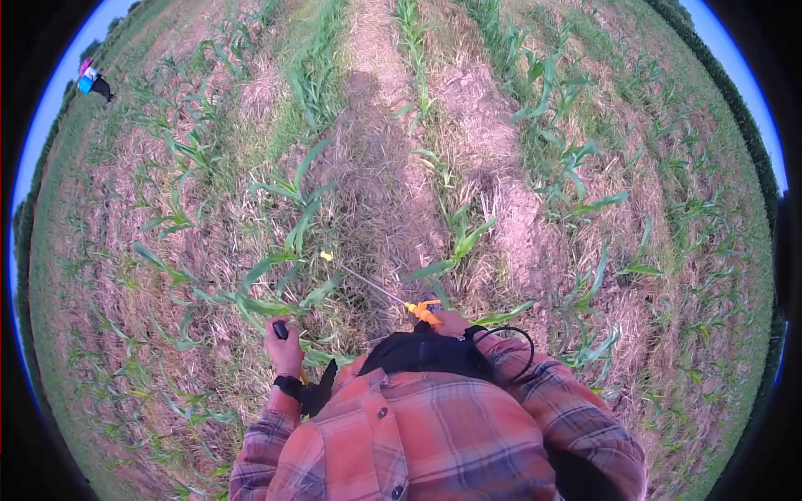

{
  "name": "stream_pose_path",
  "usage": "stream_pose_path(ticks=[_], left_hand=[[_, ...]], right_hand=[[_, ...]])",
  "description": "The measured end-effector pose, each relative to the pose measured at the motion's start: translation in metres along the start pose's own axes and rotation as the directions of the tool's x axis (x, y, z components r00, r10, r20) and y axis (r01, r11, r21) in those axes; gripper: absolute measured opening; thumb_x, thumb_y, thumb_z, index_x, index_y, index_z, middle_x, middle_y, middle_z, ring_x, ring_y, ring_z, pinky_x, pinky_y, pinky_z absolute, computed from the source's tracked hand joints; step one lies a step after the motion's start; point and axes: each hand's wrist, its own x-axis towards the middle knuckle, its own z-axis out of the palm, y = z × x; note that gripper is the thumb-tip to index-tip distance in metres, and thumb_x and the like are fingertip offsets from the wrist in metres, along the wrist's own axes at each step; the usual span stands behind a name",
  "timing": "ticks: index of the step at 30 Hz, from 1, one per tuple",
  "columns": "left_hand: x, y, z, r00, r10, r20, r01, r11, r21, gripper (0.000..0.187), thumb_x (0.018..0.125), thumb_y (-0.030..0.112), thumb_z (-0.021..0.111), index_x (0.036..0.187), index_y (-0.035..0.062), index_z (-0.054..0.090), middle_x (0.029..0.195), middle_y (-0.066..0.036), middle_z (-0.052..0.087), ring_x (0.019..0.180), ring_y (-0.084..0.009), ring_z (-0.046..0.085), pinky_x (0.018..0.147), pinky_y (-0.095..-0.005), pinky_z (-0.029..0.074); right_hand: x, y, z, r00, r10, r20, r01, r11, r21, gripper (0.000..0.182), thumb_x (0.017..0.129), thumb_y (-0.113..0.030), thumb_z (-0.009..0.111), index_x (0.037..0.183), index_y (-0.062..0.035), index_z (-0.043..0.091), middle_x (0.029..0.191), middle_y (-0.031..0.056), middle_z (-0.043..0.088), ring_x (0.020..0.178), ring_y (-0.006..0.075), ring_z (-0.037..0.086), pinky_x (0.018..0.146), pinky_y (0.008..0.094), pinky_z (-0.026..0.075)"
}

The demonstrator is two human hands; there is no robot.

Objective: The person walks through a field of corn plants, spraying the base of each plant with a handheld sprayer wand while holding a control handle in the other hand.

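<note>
My right hand (452, 323) is closed around the orange trigger handle of a spray wand (380, 289), close in front of my body. The wand's thin metal tube runs forward and left to a yellow nozzle (326, 255), which hangs over the ground near some young corn plants (294, 190). A black hose (528, 341) loops beside my right wrist. On the left, my left hand (285, 349) is wrapped around a black-ended handle (281, 330); the rest of that handle is mostly hidden by my hand. Corn leaves are close to this hand.
Rows of young corn (415, 37) run ahead, with dry straw and bare soil (476, 108) between them. Grass and weeds grow along some rows. Another person (93, 82) is far off at the upper left. My shadow (368, 159) falls on the ground ahead.
</note>
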Motion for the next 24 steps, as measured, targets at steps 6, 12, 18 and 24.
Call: stream_pose_path(ticks=[6, 12, 18, 24], left_hand=[[0.033, 0.048, 0.078, 0.992, 0.123, 0.04, -0.128, 0.978, 0.164, 0.014, 0.069, 0.002, 0.053, 0.08, 0.0068, 0.046, 0.062, 0.001, 0.038, 0.053, -0.0089, 0.036, 0.049, -0.025, 0.033], [0.049, 0.071, 0.108, 0.994, 0.026, 0.105, -0.029, 0.999, 0.029, 0.015, 0.071, 0.001, 0.054, 0.081, 0.008, 0.046, 0.063, 0.001, 0.042, 0.051, -0.0074, 0.039, 0.047, -0.0234, 0.035], [0.046, 0.143, 0.078, 0.986, -0.022, 0.167, 0.055, 0.98, -0.191, 0.02, 0.074, -0.001, 0.053, 0.089, 0.0089, 0.043, 0.056, 0.003, 0.038, 0.037, -0.0036, 0.035, 0.03, -0.0184, 0.027], [0.054, 0.197, 0.054, 0.987, -0.032, 0.155, 0.062, 0.979, -0.195, 0.027, 0.074, -0.002, 0.049, 0.098, 0.0088, 0.04, 0.06, 0.002, 0.04, 0.037, -0.004, 0.036, 0.032, -0.0171, 0.029]], right_hand=[[-0.007, 0.049, -0.061, 0.819, 0.324, -0.474, -0.28, 0.946, 0.162, 0.027, 0.071, -0.026, 0.053, 0.088, -0.0063, 0.056, 0.078, 0.017, 0.058, 0.075, 0.0338, 0.055, 0.064, 0.0397, 0.042], [-0.04, 0.112, -0.11, 0.493, 0.531, -0.689, -0.378, 0.844, 0.38, 0.023, 0.072, -0.021, 0.054, 0.088, -0.0051, 0.057, 0.069, 0.0154, 0.057, 0.064, 0.0278, 0.057, 0.057, 0.0369, 0.043], [-0.059, 0.189, -0.125, 0.117, 0.546, -0.829, -0.474, 0.764, 0.437, 0.02, 0.07, -0.014, 0.057, 0.088, -0.0032, 0.056, 0.061, 0.0088, 0.057, 0.049, 0.0168, 0.054, 0.043, 0.0305, 0.042], [-0.05, 0.208, -0.129, 0.177, 0.729, -0.662, -0.285, 0.681, 0.674, 0.031, 0.069, -0.021, 0.057, 0.093, -0.0022, 0.055, 0.075, 0.0191, 0.058, 0.073, 0.034, 0.057, 0.064, 0.0386, 0.044]])
